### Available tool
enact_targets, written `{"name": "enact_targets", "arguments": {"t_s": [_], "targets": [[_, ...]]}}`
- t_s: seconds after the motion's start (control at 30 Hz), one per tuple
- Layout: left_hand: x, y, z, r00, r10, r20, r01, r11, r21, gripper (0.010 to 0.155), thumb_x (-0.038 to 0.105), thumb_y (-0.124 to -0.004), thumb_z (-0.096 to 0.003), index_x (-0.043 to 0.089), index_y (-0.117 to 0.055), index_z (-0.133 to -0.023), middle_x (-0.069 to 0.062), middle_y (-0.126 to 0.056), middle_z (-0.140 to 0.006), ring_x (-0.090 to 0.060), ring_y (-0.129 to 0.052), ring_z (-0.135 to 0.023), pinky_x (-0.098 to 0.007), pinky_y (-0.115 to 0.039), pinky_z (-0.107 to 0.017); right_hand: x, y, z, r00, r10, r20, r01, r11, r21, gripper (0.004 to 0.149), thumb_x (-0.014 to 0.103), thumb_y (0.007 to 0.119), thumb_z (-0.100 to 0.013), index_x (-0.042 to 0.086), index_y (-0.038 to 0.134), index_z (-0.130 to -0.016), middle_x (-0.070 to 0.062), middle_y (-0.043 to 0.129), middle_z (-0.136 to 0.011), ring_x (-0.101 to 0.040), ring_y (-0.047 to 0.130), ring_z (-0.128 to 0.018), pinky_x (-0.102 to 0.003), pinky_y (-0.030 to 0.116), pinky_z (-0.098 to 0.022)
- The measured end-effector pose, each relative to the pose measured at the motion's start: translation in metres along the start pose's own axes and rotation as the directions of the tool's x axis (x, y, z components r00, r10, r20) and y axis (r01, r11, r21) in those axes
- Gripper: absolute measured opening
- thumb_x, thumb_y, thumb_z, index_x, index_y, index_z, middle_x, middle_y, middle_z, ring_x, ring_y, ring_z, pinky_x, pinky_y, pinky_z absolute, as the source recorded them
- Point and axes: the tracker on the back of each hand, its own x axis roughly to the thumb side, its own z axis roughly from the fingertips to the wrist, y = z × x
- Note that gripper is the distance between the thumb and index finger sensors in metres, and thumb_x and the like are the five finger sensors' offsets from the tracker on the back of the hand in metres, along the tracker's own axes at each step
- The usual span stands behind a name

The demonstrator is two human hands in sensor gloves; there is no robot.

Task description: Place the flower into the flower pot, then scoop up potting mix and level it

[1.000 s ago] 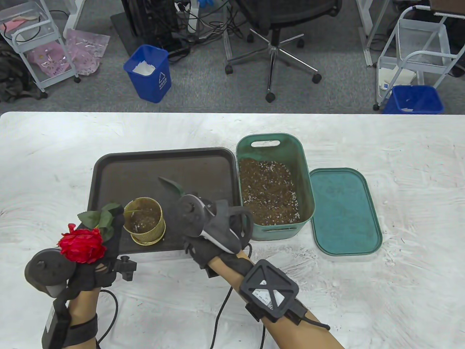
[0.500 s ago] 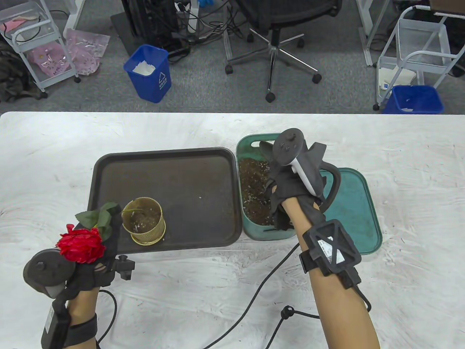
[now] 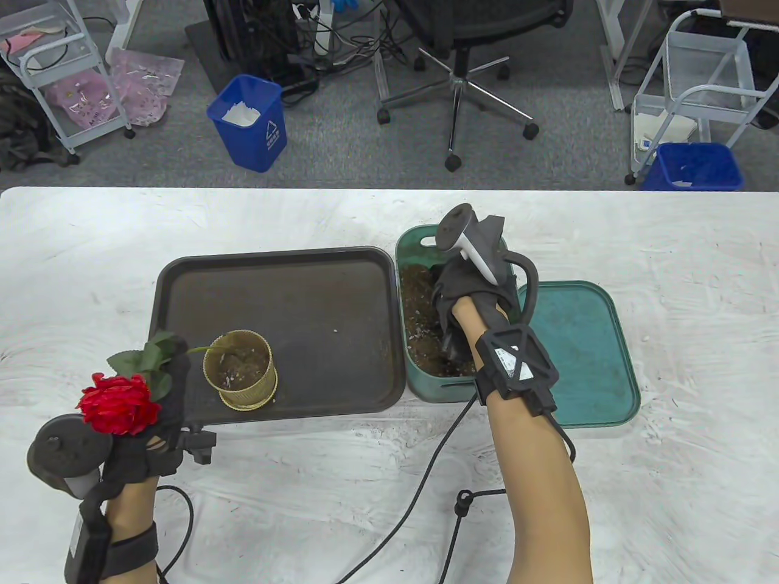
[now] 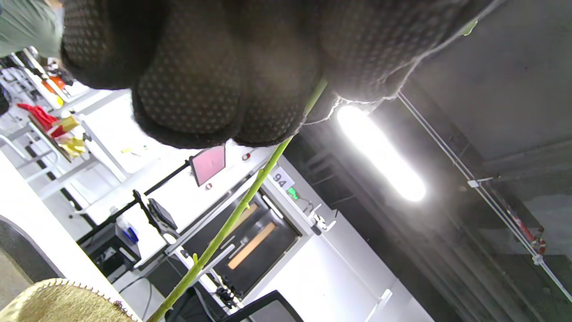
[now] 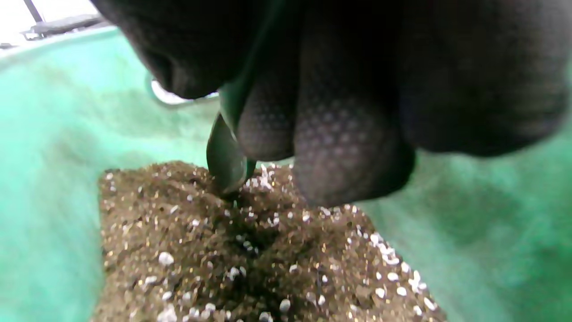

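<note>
Overhead, white scuffed table (image 3: 669,255); grey carpet, office chair (image 3: 468,36), blue bins.

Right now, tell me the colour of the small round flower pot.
Gold, the small round flower pot; clearest in the table view.

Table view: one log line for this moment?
left hand: holds flower, stem in pot | right hand: scoop in potting mix
</note>
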Motion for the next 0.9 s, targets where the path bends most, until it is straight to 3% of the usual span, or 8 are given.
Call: {"name": "enact_targets", "arguments": {"t_s": [0.17, 0.37, 0.6, 0.8, 0.9], "targets": [[0.0, 0.0, 0.0, 1.0, -0.003, 0.007, 0.003, 1.0, -0.004, 0.043, 0.044, -0.084, -0.0414, 0.025, -0.09, -0.08, -0.001, -0.1, -0.068, -0.029, -0.105, -0.045, -0.044, -0.087, -0.044, -0.005, 0.016, -0.007, 0.998, -0.065, -0.013, 0.066, 0.969, 0.238, 0.054, 0.033, 0.075, -0.041, 0.002, 0.074, -0.086, -0.014, 0.1, -0.055, -0.03, 0.108, -0.027, -0.042, 0.095, -0.014], [0.0, -0.002, 0.001, 1.0, -0.004, 0.015, 0.004, 1.0, -0.007, 0.044, 0.044, -0.084, -0.0414, 0.024, -0.09, -0.08, -0.001, -0.1, -0.068, -0.028, -0.106, -0.045, -0.044, -0.087, -0.044, -0.017, 0.025, -0.01, 0.949, -0.31, -0.058, 0.304, 0.849, 0.432, 0.056, 0.034, 0.073, -0.042, -0.003, 0.071, -0.085, -0.013, 0.099, -0.053, -0.026, 0.108, -0.025, -0.039, 0.095, -0.011], [0.002, -0.004, 0.001, 1.0, -0.001, 0.025, 0.001, 1.0, -0.016, 0.043, 0.044, -0.084, -0.0414, 0.025, -0.09, -0.08, -0.001, -0.1, -0.068, -0.029, -0.105, -0.045, -0.044, -0.087, -0.044, -0.029, 0.023, 0.0, 0.875, -0.479, -0.076, 0.452, 0.748, 0.486, 0.056, 0.034, 0.072, -0.042, -0.003, 0.071, -0.085, -0.012, 0.099, -0.054, -0.025, 0.108, -0.025, -0.037, 0.095, -0.011], [0.008, -0.011, 0.004, 0.999, 0.012, 0.047, -0.01, 0.999, -0.042, 0.044, 0.044, -0.084, -0.0413, 0.025, -0.09, -0.08, -0.001, -0.1, -0.068, -0.028, -0.105, -0.045, -0.044, -0.087, -0.044, -0.051, 0.021, 0.02, 0.757, -0.64, -0.129, 0.619, 0.64, 0.456, 0.056, 0.033, 0.073, -0.042, -0.003, 0.071, -0.085, -0.013, 0.1, -0.053, -0.026, 0.109, -0.023, -0.037, 0.097, -0.009], [0.013, -0.015, 0.006, 0.998, 0.008, 0.067, -0.004, 0.998, -0.057, 0.043, 0.044, -0.084, -0.0413, 0.025, -0.09, -0.08, 0.0, -0.1, -0.068, -0.028, -0.106, -0.045, -0.044, -0.087, -0.044, -0.06, 0.019, 0.03, 0.716, -0.683, -0.142, 0.669, 0.614, 0.42, 0.056, 0.033, 0.073, -0.042, -0.003, 0.071, -0.085, -0.013, 0.1, -0.053, -0.026, 0.109, -0.023, -0.037, 0.097, -0.009]]}}
